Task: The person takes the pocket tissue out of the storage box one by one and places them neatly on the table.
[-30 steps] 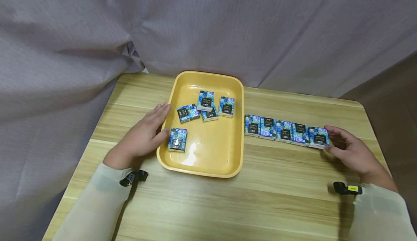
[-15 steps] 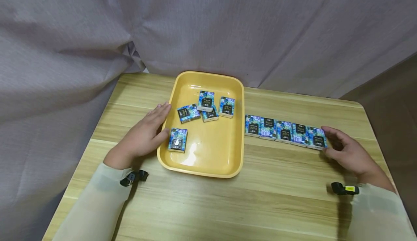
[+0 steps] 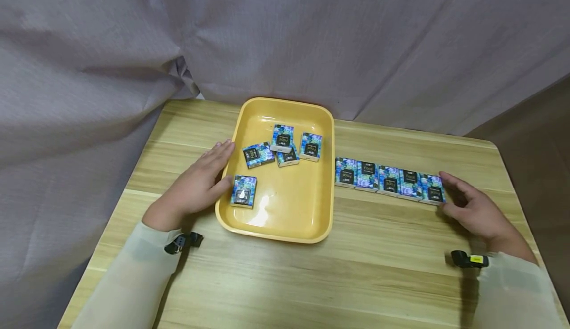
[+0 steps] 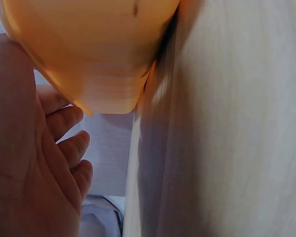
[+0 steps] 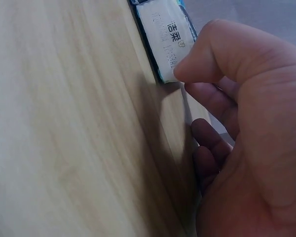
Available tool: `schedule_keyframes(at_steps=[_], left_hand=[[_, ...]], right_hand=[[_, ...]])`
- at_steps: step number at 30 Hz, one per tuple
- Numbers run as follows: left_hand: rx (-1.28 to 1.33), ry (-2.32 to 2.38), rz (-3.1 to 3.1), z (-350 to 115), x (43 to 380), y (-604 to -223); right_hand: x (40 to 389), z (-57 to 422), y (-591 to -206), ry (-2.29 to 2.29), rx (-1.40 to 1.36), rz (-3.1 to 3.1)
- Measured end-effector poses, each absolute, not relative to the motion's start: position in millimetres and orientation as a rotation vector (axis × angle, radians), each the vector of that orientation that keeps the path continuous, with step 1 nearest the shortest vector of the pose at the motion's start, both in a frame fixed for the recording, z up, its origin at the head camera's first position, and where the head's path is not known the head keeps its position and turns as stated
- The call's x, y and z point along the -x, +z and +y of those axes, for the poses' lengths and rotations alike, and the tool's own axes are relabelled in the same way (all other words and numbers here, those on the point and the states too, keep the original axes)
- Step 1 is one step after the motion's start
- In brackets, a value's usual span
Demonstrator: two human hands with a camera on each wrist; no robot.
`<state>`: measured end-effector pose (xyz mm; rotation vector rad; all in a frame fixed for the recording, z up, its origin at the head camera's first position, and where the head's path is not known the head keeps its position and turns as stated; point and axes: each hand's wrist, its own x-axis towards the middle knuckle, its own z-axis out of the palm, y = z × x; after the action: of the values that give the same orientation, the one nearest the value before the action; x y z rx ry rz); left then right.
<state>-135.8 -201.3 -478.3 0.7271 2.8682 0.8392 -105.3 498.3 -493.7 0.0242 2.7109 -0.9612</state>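
Several small tissue packs with blue floral wrapping form a row on the table, running right from the yellow tray [image 3: 294, 239]. At the row's right end, my right hand [image 3: 478, 212] has its thumb and index fingertips against the outer edge of the last tissue pack [image 3: 432, 189]. In the right wrist view the thumb [image 5: 200, 61] touches the white, printed side of that pack [image 5: 165, 39]. My left hand [image 3: 191, 185] rests along the tray's left rim, its thumb at the edge. From the left wrist view, the fingers [image 4: 71, 148] lie loosely bent beside the tray wall.
Inside the tray lie several more tissue packs, one [image 3: 282, 137] overlapping another and a separate one [image 3: 243, 191] near the left wall. Grey curtain [image 3: 285, 37] hangs behind the wooden table [image 3: 356, 279]. Each wrist carries a black strap-on camera.
My right hand has moved slightly left, and the end tissue pack has slid left with it against its neighbour. My left hand stays at the tray rim.
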Motion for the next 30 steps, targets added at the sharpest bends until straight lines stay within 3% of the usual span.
schedule_keyframes(at_steps=[21, 30], left_hand=[[-0.754, 0.840, 2.869, -201, 136, -479], [-0.747, 0.835, 2.868, -202, 137, -478]], right_hand=[[108, 470, -453, -0.874, -0.080, 2.800], [109, 431, -424, -0.980, 0.136, 2.932]])
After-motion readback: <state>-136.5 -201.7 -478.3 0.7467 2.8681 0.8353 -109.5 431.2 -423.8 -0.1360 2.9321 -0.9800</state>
